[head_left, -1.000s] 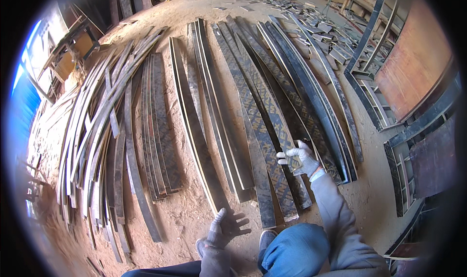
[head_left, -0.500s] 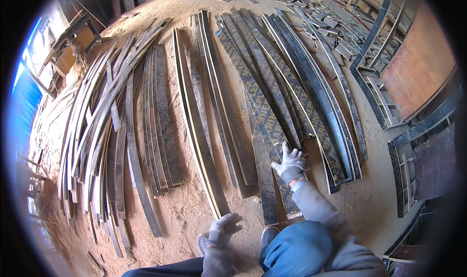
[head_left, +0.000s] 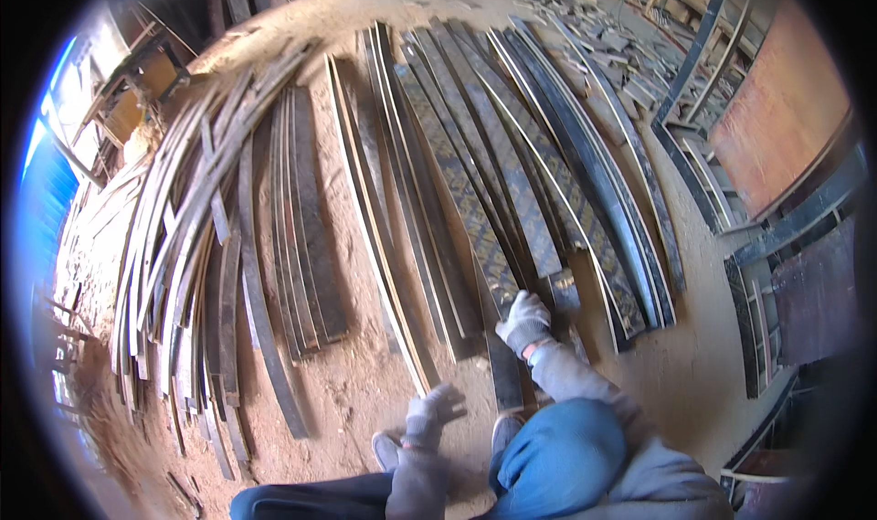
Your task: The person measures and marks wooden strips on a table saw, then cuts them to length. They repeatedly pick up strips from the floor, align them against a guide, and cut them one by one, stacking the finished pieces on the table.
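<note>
Long, dark-faced plywood strips lie in rows on the sandy ground. My right hand (head_left: 523, 322), in a pale grey glove, is closed around the near part of a dark printed plywood strip (head_left: 484, 246) right of centre; its fingertips are partly hidden. Left of it, my left hand (head_left: 431, 412), also gloved, is low at the near end of a narrow plywood strip (head_left: 373, 237) with a light edge. Its fingers stretch out to the right and seem to hold nothing.
A tangled heap of thin strips (head_left: 174, 246) covers the left side. More dark strips (head_left: 621, 218) lie to the right. Small offcuts (head_left: 603, 31) are scattered at the far right. Dark frames (head_left: 754, 328) and a brown panel (head_left: 781, 118) stand along the right edge.
My right hand has gone from lying spread on the printed strip to closed around it, shifting slightly left and nearer. My left hand has moved slightly right, its fingers more stretched out.
</note>
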`<state>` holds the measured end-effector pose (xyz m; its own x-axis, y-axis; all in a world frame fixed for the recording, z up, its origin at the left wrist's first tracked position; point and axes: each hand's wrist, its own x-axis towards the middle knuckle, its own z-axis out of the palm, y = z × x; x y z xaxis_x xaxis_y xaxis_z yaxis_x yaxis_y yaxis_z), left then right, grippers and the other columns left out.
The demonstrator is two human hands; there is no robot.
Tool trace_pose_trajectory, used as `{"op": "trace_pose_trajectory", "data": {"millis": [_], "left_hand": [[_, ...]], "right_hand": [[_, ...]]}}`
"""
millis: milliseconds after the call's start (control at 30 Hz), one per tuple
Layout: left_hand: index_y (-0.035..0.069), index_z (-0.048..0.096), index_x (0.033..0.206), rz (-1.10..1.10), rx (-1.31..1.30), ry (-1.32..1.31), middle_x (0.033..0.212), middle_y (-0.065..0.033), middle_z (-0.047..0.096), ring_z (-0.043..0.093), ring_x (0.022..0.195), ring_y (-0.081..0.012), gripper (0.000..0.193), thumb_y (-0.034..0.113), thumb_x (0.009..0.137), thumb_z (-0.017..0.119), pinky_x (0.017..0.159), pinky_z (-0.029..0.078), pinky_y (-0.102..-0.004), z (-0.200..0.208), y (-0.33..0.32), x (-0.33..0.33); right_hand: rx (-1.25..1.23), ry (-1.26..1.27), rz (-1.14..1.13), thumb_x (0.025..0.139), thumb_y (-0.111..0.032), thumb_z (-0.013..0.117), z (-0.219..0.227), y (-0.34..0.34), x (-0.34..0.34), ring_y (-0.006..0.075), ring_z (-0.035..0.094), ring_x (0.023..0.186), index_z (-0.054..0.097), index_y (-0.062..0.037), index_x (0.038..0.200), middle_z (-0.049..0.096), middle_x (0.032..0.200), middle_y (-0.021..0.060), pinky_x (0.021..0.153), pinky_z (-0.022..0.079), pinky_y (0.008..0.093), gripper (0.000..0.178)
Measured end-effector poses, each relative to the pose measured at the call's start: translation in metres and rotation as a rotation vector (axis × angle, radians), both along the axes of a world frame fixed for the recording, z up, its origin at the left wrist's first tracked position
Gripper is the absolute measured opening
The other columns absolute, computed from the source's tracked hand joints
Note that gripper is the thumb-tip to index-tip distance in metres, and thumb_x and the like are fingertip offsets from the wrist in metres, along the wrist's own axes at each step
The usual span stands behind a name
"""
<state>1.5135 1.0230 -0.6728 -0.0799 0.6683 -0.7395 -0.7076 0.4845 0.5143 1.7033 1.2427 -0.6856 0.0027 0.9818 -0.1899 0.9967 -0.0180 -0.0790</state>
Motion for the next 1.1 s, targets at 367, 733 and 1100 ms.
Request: {"op": "trace_pose_trajectory", "data": {"millis": [367,733,1100], "left_hand": [[0.001,0.070,0.110,-0.017,-0.014,-0.021,0.098,-0.0129,0.073,0.074,0.087,-0.0270,0.032,0.030,0.097,0.076,0.078,0.064,-0.0421,0.006,0.010,0.009],[-0.004,0.064,0.117,-0.016,-0.083,0.067,0.107,-0.0179,0.070,0.074,0.098,-0.0340,0.042,0.030,0.097,0.078,0.081,0.065,-0.0485,-0.010,0.016,0.025],[0.002,0.057,0.144,-0.119,0.353,-0.525,0.134,-0.0151,0.067,0.063,0.129,-0.0327,0.057,0.043,0.105,0.064,0.106,0.053,-0.0607,0.031,0.018,0.032]], "right_hand": [[-0.275,0.151,-0.117,0.068,-0.073,0.082,0.030,-0.015,0.087,0.0421,0.055,0.137,0.037,-0.0041,0.155,0.052,0.149,0.0293,0.112,0.045,0.0523,0.120],[-0.389,0.386,-0.095,0.061,-0.049,0.092,-0.006,-0.041,0.075,0.0386,0.066,0.120,0.041,0.0109,0.144,0.065,0.126,0.0318,0.101,0.055,0.0445,0.115],[-0.458,1.434,0.112,0.071,-0.044,0.095,0.009,-0.013,0.001,0.0177,0.069,0.091,0.073,0.0053,0.103,0.075,0.098,0.0104,0.078,0.053,0.0368,0.062]]}}
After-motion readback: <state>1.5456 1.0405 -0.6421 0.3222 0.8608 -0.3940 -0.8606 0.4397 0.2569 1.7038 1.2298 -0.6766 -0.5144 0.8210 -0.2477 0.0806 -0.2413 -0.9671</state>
